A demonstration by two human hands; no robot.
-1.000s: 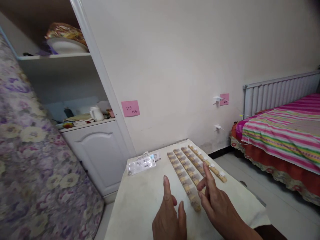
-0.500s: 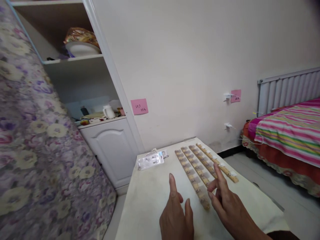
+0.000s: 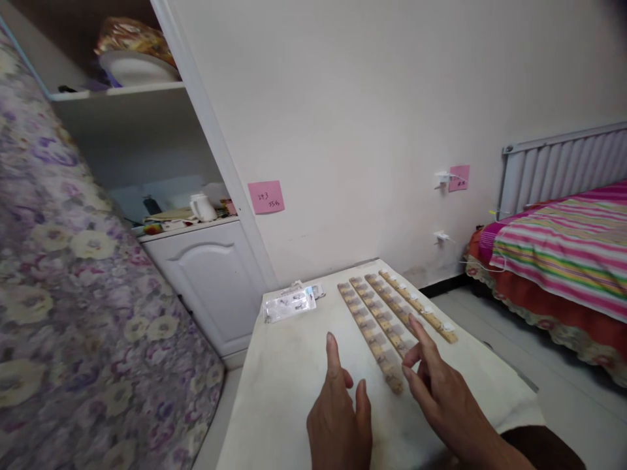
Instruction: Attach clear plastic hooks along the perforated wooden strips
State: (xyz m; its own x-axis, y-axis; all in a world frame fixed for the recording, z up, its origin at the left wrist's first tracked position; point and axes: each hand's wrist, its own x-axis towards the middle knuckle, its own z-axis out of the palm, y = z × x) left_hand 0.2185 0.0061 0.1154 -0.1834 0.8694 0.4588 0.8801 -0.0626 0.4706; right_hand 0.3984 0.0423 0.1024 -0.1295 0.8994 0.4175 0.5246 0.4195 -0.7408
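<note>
Several narrow wooden strips lie side by side on the white table (image 3: 274, 385), each with a row of small pieces along it. The leftmost strip (image 3: 368, 336) reaches nearest to me, and the rightmost strip (image 3: 416, 304) carries whiter pieces. My left hand (image 3: 339, 411) hovers left of the strips' near end, index finger stretched out and thumb apart, holding nothing. Over the near ends of the middle strips is my right hand (image 3: 443, 388), its index finger extended and thumb apart, with nothing visible in it. A clear plastic packet (image 3: 290, 304) with small items inside rests at the table's back left.
A floral curtain (image 3: 93, 313) hangs at the left, beside a white cabinet (image 3: 210, 287) with shelves holding a white jug (image 3: 202, 207). Pink notes, one at the left (image 3: 266, 197), and plugs with white cables are on the wall. A bed with a striped cover (image 3: 563, 248) stands at the right.
The view has shifted slightly, so the table and shelves sit a little higher and further left. Both hands keep nearly the same pose.
</note>
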